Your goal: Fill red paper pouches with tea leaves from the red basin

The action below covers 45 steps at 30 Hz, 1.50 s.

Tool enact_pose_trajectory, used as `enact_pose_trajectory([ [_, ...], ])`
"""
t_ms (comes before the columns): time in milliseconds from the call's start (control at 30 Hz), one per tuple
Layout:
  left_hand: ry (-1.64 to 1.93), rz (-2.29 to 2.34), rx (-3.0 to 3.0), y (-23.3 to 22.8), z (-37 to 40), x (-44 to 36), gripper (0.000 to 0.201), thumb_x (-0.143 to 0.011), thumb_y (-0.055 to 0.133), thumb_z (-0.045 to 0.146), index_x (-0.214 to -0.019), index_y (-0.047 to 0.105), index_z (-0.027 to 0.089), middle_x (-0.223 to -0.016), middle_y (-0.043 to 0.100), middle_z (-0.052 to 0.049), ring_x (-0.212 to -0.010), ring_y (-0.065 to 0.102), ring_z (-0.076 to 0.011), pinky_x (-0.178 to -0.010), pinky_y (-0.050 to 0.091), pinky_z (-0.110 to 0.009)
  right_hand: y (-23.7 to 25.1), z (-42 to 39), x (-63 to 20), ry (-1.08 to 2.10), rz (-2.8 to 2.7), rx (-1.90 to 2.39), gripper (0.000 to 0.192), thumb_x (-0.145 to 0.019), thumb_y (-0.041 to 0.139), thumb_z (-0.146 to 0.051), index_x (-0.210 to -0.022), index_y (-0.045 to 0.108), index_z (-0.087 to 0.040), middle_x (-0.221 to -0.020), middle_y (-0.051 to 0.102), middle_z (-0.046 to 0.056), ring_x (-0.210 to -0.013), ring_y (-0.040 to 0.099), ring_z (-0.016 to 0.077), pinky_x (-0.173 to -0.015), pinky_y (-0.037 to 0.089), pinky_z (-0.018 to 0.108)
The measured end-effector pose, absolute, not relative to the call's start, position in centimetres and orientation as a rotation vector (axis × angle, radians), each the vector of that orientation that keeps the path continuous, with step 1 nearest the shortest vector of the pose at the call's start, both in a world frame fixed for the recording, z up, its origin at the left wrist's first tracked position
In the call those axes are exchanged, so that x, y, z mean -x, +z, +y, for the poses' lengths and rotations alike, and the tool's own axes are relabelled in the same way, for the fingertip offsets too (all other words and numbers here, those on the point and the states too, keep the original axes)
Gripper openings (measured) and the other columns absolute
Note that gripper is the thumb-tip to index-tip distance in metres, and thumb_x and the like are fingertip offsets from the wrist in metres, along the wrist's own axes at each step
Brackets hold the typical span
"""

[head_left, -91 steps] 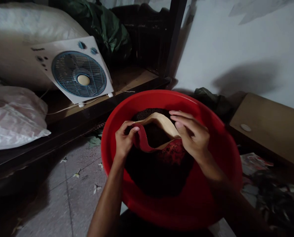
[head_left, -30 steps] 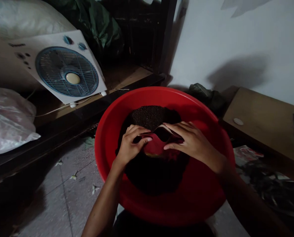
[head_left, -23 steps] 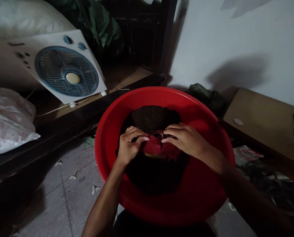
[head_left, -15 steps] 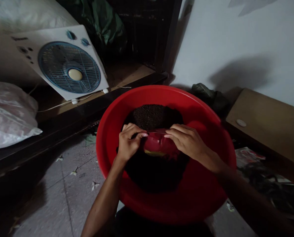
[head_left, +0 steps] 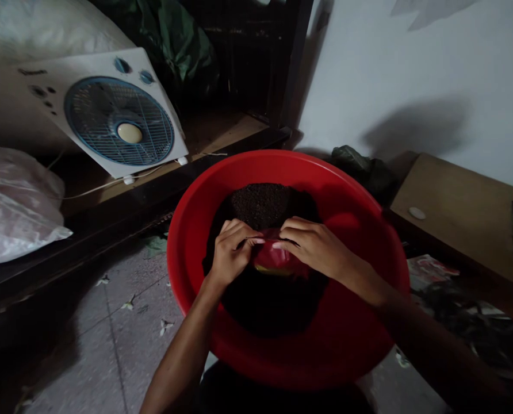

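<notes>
Over the red basin (head_left: 355, 345), red pouch (head_left: 278, 260) pinched between both hands' fingers (head_left: 250, 244)

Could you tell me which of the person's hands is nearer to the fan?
Left. The left hand grips the red pouch's end on the fan's side; the right hand grips its far end.

both hands, left (head_left: 230, 250) and right (head_left: 310, 247), fingertips together in a pinching grip
</notes>
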<state>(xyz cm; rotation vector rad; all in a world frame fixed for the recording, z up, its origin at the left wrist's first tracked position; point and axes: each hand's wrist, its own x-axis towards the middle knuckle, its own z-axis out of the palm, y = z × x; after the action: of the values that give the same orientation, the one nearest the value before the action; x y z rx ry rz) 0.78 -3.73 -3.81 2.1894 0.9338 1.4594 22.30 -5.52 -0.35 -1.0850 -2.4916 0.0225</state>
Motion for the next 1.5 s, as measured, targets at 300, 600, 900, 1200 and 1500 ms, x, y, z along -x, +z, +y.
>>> enact_pose_trajectory([
  [300, 1.28, 0.979, -2.03, -3.3, -3.2, -0.3, 0.014, -0.086, 0.072, 0.033, -0.083, 0.07, 0.02, -0.082, 0.071, -0.002, -0.081, 0.063, -0.0157, -0.075, 0.05, -0.029, -0.4, -5.5, -21.7, -0.236, -2.521, 1.029, 0.018, -0.095, 0.059, -0.013, -0.079, 0.066, -0.018, -0.078, 0.064, 0.001, -0.072, 0.056, 0.0144, -0.073, 0.04, 0.029],
  [600, 1.432, 1.042, -2.153, -4.2, -3.6, -0.8, 0.013, -0.092, 0.064, 0.023, -0.08, 0.069, 0.02, -0.077, 0.07, -0.001, -0.076, 0.061, -0.0148, -0.071, 0.047, -0.029, -0.9, -5.4, -20.6, -0.278, -2.398, 1.056, 0.027, -0.096, 0.052, -0.01, -0.074, 0.065, -0.019, -0.071, 0.064, 0.0, -0.067, 0.055, 0.0137, -0.073, 0.04, 0.029],
  [900, 1.4, 1.364, -2.407, -3.8, -3.6, 0.1, 0.017, -0.089, 0.06, 0.009, -0.094, 0.069, 0.023, -0.094, 0.074, -0.001, -0.091, 0.059, -0.0197, -0.082, 0.038, -0.038, -1.3, -5.5, -25.0, -0.155, -2.288, 1.274, 0.023, -0.098, 0.058, -0.024, -0.078, 0.067, -0.018, -0.076, 0.067, 0.002, -0.067, 0.061, 0.0157, -0.063, 0.043, 0.028],
  [1200, 1.015, 1.523, -2.828, -2.4, -6.2, -4.0, 0.021, -0.092, 0.056, 0.011, -0.105, 0.069, 0.022, -0.101, 0.075, -0.003, -0.109, 0.057, -0.0258, -0.091, 0.031, -0.045, -0.8, -5.5, -23.2, -0.01, -2.363, 1.251, 0.016, -0.095, 0.063, -0.021, -0.108, 0.07, -0.02, -0.102, 0.073, 0.005, -0.093, 0.068, 0.0199, -0.082, 0.055, 0.032],
  [1500, 1.192, 1.425, -2.873, -3.3, -6.0, -3.6, 0.022, -0.089, 0.054, 0.005, -0.096, 0.068, 0.019, -0.084, 0.073, 0.0, -0.084, 0.055, -0.0203, -0.078, 0.03, -0.04, -1.9, -6.4, -22.9, -0.229, -2.341, 1.188, 0.026, -0.093, 0.053, -0.006, -0.074, 0.066, -0.017, -0.075, 0.064, 0.002, -0.071, 0.06, 0.016, -0.069, 0.046, 0.029],
])
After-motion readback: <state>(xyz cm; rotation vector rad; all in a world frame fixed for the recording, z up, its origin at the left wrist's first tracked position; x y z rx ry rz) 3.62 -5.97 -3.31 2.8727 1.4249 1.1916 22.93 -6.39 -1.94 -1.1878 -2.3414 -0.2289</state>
